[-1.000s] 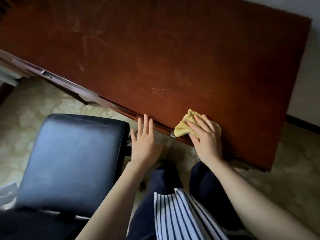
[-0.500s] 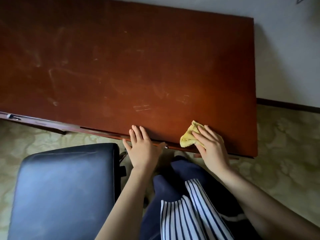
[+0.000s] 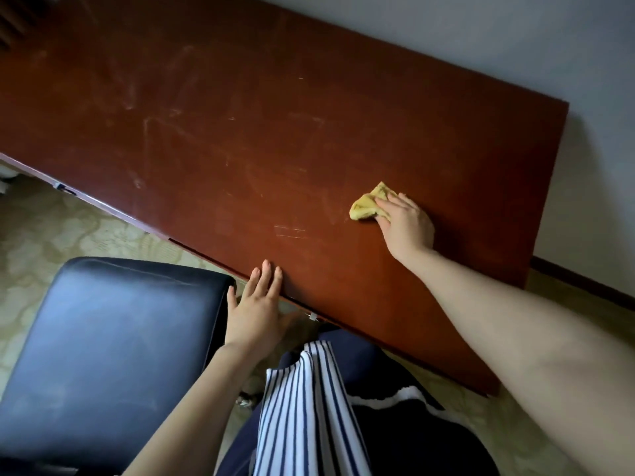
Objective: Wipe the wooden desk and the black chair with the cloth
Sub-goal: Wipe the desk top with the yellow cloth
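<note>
Dark, scuffed desk (image 3: 240,132) against a pale wall, with the cloth (image 3: 366,204) toward its right end.
The right hand (image 3: 407,225) grips the bunched yellow cloth on the desk top, about midway between the near and far edges. The left hand (image 3: 256,310) lies flat, fingers straight, on the near edge beside the chair (image 3: 113,338). The cloth looks soft, light and limp, so it probably slides easily on the smooth wood. It is best held bunched under curled fingers and pressed down with the palm.
</note>
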`<state>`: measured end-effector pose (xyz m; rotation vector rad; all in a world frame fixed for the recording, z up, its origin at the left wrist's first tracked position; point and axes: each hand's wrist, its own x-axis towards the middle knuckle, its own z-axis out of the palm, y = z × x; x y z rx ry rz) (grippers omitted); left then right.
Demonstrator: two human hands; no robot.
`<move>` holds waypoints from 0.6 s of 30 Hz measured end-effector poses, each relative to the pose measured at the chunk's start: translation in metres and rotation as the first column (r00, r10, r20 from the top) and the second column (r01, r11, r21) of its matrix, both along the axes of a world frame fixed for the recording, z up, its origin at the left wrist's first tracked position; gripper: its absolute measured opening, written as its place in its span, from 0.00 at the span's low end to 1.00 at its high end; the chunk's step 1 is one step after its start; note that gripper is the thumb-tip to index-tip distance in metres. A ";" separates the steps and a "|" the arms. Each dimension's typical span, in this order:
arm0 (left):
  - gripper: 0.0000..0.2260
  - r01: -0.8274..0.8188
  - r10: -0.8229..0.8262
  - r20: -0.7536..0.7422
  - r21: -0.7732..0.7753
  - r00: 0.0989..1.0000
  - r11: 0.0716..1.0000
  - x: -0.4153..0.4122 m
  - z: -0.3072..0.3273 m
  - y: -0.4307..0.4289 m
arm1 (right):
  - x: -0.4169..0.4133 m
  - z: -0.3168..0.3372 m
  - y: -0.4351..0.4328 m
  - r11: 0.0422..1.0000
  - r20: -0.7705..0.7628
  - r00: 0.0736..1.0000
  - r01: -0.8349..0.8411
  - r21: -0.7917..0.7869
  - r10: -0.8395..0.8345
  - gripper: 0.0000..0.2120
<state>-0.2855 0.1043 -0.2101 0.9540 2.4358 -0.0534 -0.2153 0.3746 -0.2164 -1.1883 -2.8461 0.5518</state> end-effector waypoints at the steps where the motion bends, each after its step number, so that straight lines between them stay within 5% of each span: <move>1: 0.35 -0.028 0.027 0.042 0.030 0.999 0.999 -0.002 0.000 -0.002 | -0.008 -0.001 -0.003 0.999 -0.006 0.999 0.049 0.005 -0.049 0.18; 4: 0.35 -0.059 0.053 0.108 0.052 0.993 0.997 -0.006 -0.002 -0.009 | -0.019 -0.007 -0.029 0.998 -0.017 0.998 0.055 0.016 -0.054 0.19; 9: 0.35 -0.080 0.076 0.147 0.022 0.986 0.997 -0.007 -0.004 -0.007 | -0.008 -0.015 -0.089 0.947 -0.086 0.943 -0.322 0.015 0.322 0.18; 18: 0.35 -0.114 0.110 0.142 0.021 0.984 0.993 -0.005 -0.007 -0.007 | 0.057 -0.012 -0.087 0.584 -0.184 0.576 -0.812 -0.013 0.797 0.24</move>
